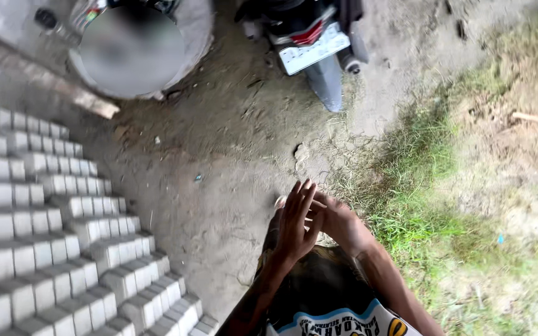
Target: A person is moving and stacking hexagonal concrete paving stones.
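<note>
Low in the middle of the head view, two hands met over bare dirt; the left hand [295, 219] stood with fingers straight and spread a little, its palm laid against the right hand [339, 219], whose fingers curled loosely; both were pressed together and held nothing that could be seen; one small pale thing [280, 201] showed just behind the left fingers, too small to tell what it was. Along the left edge lay grey concrete blocks [38, 224], stacked in about ten stepped rows, far too many to count singly; one long wooden plank [51, 81] ran slantwise above them. At the top left stood one round concrete ring [197, 31], open at the top, its inside blurred so that the contents could not be told. One motorbike [319, 43] was parked at the top centre, rear wheel toward the hands, well apart from them. Green grass [431, 205] ran down the right, just beside the right forearm.
</note>
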